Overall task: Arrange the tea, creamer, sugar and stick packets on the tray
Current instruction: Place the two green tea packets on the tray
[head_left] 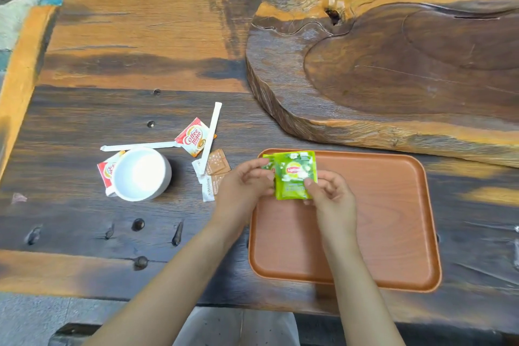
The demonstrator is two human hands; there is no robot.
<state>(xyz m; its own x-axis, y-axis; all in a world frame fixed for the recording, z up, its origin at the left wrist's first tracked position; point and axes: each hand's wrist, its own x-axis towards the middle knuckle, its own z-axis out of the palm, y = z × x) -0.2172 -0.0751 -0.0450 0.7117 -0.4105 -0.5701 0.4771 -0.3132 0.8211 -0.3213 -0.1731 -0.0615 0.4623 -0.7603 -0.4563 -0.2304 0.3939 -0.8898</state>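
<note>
A brown tray (393, 219) lies on the dark wooden table. Over its upper left corner both hands hold green tea packets (295, 174), one on top and another peeking out behind on the left. My left hand (244, 188) grips the left side, my right hand (331, 194) pinches the lower right corner. Left of the tray lie a red and white creamer packet (192, 137), a second creamer packet (106, 173) beside the cup, two white stick packets (210, 135) (137, 146), brown sugar packets (217, 163) and a white sugar packet (209, 191).
A white cup (141, 174) stands to the left of the packets. A thick carved wooden slab (393, 70) fills the back right of the table, just behind the tray. The table's front edge runs near my forearms.
</note>
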